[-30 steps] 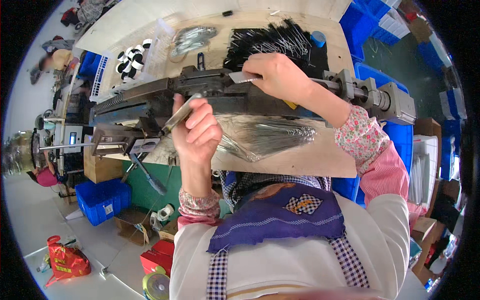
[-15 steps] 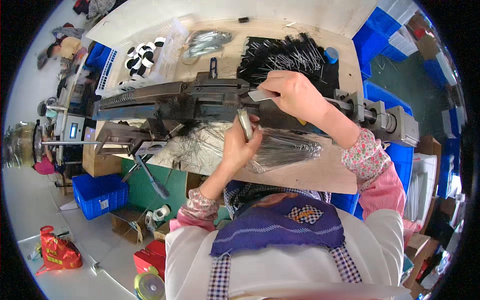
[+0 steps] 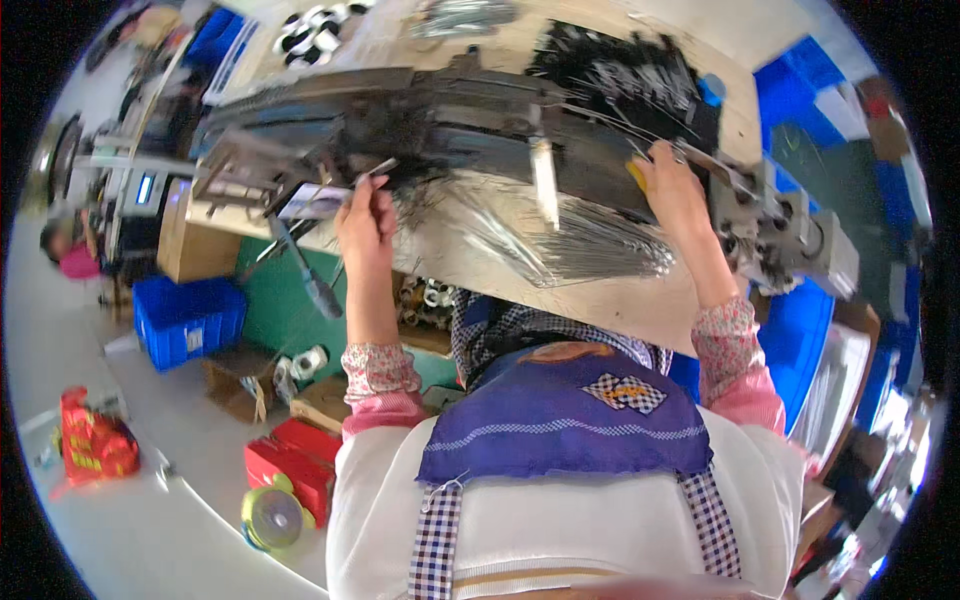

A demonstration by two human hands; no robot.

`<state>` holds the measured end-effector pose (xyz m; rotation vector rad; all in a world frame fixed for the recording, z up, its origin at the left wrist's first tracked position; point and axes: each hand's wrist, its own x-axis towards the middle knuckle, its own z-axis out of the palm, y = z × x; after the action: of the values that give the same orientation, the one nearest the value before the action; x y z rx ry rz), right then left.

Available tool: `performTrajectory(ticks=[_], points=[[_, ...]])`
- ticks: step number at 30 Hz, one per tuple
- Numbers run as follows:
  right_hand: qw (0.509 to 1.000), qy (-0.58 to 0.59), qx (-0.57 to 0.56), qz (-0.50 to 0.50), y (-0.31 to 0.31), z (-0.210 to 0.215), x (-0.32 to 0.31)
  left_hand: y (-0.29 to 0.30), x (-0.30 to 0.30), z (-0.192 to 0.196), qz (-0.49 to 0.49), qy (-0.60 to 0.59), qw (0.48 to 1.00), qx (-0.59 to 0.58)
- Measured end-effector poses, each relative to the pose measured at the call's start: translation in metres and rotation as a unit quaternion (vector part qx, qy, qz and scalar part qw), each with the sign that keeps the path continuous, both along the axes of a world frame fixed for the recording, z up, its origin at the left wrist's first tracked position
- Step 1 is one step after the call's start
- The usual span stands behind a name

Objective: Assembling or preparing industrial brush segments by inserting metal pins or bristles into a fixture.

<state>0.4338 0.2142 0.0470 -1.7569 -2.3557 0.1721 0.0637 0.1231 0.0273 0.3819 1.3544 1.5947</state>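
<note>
Left hand [image 3: 366,222] at blurred sliver [image 3: 384,167], right hand [image 3: 676,195] by yellow piece [image 3: 638,175]; whether fingers clamp, I cannot tell

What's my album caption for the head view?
Left hand and right hand at a dark machine near metal wires.

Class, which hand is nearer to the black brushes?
Right. The right hand is just this side of the black brushes; the left hand is farther off, to their left.

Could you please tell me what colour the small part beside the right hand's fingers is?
The small part is yellow, best seen in the head view.
</note>
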Motion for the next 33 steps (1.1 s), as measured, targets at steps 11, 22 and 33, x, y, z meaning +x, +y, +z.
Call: performTrajectory(ticks=[11,22,33], points=[[0.958,0.286,0.021,0.018,-0.074,0.113,0.032,0.026,0.195,0.09,-0.45,-0.106,0.876,0.135],[0.96,0.243,0.141,0.007,-0.029,0.118,0.042,0.06,0.221,0.049,-0.25,-0.105,0.958,0.096],[0.906,0.313,-0.196,0.206,0.042,0.09,-0.016,0.053,0.213,0.055,-0.23,-0.115,0.963,0.085]])
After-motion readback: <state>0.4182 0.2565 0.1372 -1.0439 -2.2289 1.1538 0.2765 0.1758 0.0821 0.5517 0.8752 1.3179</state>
